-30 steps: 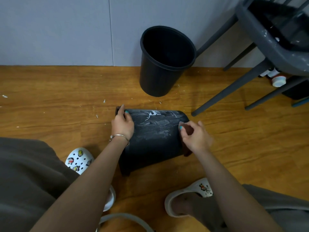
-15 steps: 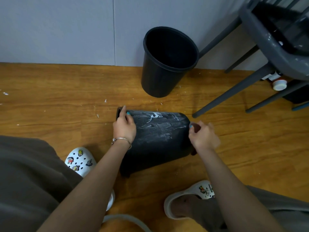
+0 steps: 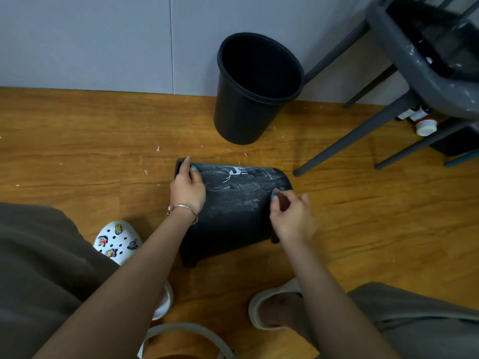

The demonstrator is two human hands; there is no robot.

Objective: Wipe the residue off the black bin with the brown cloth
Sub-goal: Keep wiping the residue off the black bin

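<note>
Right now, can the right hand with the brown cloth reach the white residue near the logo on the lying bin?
Probably yes. The right hand holds the brown cloth on the lying bin, and nothing covers the residue beside it.

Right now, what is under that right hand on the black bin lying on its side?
A bit of brown cloth shows between the right hand fingers, pressed on the smeared black plastic bin. The rest of the cloth is covered.
</note>
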